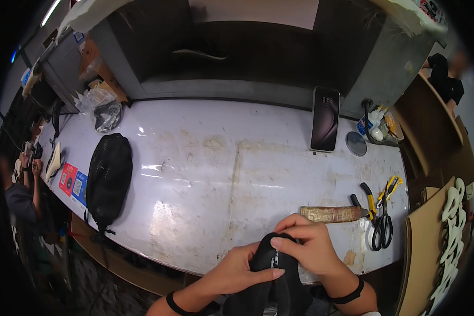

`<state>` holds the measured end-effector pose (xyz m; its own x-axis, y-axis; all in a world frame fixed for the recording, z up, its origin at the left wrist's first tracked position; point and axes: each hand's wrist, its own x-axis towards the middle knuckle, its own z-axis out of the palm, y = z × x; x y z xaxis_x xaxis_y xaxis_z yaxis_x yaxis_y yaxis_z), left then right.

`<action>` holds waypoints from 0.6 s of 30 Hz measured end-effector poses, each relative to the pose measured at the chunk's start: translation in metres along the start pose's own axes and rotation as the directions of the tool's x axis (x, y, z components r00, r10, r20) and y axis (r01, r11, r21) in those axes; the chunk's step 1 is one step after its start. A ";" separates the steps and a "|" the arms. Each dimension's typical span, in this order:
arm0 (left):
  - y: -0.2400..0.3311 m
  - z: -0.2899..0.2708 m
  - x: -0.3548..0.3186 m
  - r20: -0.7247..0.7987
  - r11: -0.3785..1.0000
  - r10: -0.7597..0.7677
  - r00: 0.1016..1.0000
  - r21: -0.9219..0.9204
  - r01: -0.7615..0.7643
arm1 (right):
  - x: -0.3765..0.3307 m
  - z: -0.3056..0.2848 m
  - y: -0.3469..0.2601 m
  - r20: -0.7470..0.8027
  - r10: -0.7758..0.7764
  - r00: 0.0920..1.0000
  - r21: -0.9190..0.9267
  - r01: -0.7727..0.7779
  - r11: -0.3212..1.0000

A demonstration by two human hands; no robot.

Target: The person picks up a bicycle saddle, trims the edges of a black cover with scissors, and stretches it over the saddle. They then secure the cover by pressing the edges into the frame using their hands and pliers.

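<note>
Close to my body, at the table's near edge, I hold a soft black fabric piece (265, 256) with small white lettering and a long fold or slit down it. My left hand (239, 267) is closed on its left side, the thumb lying across the front. At its upper end my right hand (312, 246) pinches the edge between thumb and fingers. The lower part of the piece hangs toward me and runs out of the picture. Just beyond my right hand lies a worn, tape-wrapped block (329, 214), apart from it.
Black-handled scissors (383, 231), yellow-handled pliers (370, 197) and a yellow cutter (393, 185) lie right. A phone (325, 120) stands upright behind, beside a round grey lid (356, 144). Left are a black bag (109, 179) and clear plastic (108, 113). Other people work at both sides.
</note>
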<state>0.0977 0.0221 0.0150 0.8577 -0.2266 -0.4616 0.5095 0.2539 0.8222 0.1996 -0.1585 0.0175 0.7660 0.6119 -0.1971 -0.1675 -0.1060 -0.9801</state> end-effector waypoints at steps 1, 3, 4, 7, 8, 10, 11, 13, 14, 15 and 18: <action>-0.003 -0.002 0.000 0.002 1.000 -0.004 1.000 -0.006 0.004 | -0.002 0.000 -0.006 0.045 -0.268 0.962 -0.208 0.271 0.940; -0.015 -0.007 0.004 0.057 0.973 0.197 0.979 0.108 -0.202 | -0.005 0.000 -0.017 0.146 -0.491 0.859 -0.385 0.507 0.771; -0.020 -0.009 0.003 0.054 0.991 0.125 0.991 0.044 -0.128 | -0.007 0.001 -0.024 0.197 -0.543 0.816 -0.325 0.577 0.749; -0.017 -0.004 0.007 0.048 0.978 0.195 0.980 0.060 -0.198 | -0.009 0.001 -0.021 0.225 -0.581 0.782 -0.258 0.623 0.738; -0.017 -0.004 0.006 0.051 0.981 0.179 0.983 0.061 -0.182 | -0.006 0.002 -0.013 0.114 -0.445 0.888 -0.214 0.459 0.862; -0.016 -0.005 0.004 0.010 0.971 0.125 0.992 0.203 -0.124 | 0.002 0.006 -0.011 -0.025 -0.123 0.992 -0.075 0.121 0.990; -0.015 -0.005 0.003 -0.012 0.958 0.100 0.995 0.273 -0.093 | 0.004 0.005 -0.007 -0.034 -0.113 0.993 -0.065 0.111 0.992; -0.013 -0.002 0.002 -0.027 0.966 0.117 0.993 0.234 -0.108 | 0.006 0.004 0.004 -0.014 0.039 0.999 0.076 -0.037 0.996; -0.012 -0.002 0.002 -0.030 0.973 0.092 0.995 0.214 -0.083 | 0.007 0.003 0.007 -0.015 0.084 0.996 0.110 -0.082 0.991; -0.012 -0.002 0.003 -0.034 0.979 0.067 0.997 0.193 -0.059 | 0.007 0.003 0.008 -0.016 0.092 0.996 0.117 -0.089 0.989; -0.010 0.001 0.003 -0.038 0.980 0.072 0.997 0.188 -0.063 | 0.007 0.004 0.011 -0.050 0.083 0.995 0.146 -0.075 0.986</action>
<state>0.0954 0.0178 0.0059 0.8941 -0.1715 -0.4138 0.4320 0.0860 0.8978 0.2007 -0.1519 0.0050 0.7796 0.5608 -0.2788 -0.3132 -0.0364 -0.9490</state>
